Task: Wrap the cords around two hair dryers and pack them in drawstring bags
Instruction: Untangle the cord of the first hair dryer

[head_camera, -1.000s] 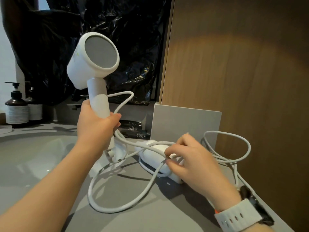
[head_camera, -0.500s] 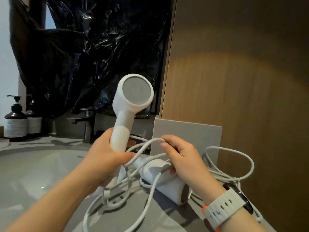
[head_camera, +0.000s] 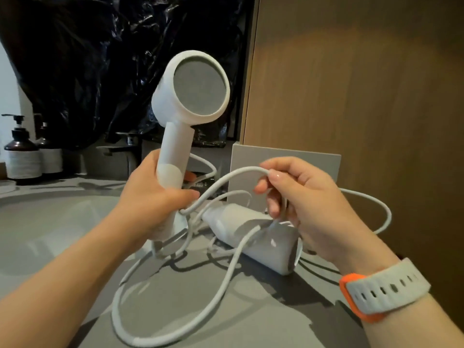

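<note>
My left hand [head_camera: 153,204] grips the handle of a white hair dryer [head_camera: 193,96] and holds it upright above the grey counter [head_camera: 251,310]. Its round grey back faces me. My right hand [head_camera: 301,202] holds a raised stretch of white cord [head_camera: 226,180] that runs from its fingers to the base of the held dryer's handle. A second white hair dryer [head_camera: 253,237] lies on its side on the counter, under my right hand. More white cord lies in big loose loops around both dryers. No drawstring bag is in view.
A grey box [head_camera: 288,162] stands behind the dryers against a wooden panel [head_camera: 351,96]. A sink basin [head_camera: 50,222] lies to the left, with a tap [head_camera: 128,141] and two pump bottles [head_camera: 22,151] behind it. Black plastic sheeting [head_camera: 113,59] hangs at the back.
My right hand left the lying dryer, took hold of the cord and lifted it. My left hand swung the held dryer rightwards, towards the middle.
</note>
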Tool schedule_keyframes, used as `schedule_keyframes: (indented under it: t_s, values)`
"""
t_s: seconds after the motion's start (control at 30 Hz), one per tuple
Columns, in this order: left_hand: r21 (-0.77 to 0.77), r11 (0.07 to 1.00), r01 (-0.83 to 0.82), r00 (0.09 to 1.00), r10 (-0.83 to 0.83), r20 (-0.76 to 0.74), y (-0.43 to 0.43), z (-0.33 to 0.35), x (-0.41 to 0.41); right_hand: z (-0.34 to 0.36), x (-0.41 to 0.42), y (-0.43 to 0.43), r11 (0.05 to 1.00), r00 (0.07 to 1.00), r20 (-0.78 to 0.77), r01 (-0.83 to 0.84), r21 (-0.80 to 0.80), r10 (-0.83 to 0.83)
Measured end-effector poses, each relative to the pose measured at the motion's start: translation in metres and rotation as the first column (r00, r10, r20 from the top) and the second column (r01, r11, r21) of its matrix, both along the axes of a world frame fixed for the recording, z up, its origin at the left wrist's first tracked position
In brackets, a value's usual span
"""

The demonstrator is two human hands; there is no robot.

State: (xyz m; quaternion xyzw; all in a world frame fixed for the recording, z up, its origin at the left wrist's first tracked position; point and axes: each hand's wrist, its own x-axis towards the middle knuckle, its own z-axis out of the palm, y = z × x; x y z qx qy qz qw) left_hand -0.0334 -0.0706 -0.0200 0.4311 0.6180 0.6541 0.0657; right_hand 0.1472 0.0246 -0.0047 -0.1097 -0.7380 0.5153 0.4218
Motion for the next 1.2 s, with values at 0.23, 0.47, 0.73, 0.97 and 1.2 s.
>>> schedule_keyframes:
  t_s: [0.23,0.47,0.73,0.97,1.2]
  values:
    - [0.010,0.999,-0.046,0.998,0.046,-0.053,0.003,-0.003,-0.003,-0.006,0.005,0.014,0.776,0.675,0.418,0.396,0.490,-0.609]
    - [-0.015,1.000,-0.025,0.993,0.024,-0.112,0.003,-0.004,0.003,-0.013,-0.001,0.023,0.862,0.770,0.391,0.477,0.172,-0.504]
    - [-0.106,0.994,-0.006,0.975,-0.017,-0.222,0.003,-0.007,0.010,-0.004,0.007,0.021,0.850,0.987,0.126,0.151,-0.506,-0.100]
    - [-0.116,0.991,0.060,0.995,-0.069,-0.076,-0.004,-0.001,0.006,-0.006,0.009,0.020,0.910,0.963,0.232,0.214,-0.354,-0.136]
    - [-0.249,0.947,0.202,0.959,-0.141,0.244,-0.013,0.007,-0.002,-0.012,0.006,0.020,0.933,0.929,0.295,0.290,-0.214,-0.221]
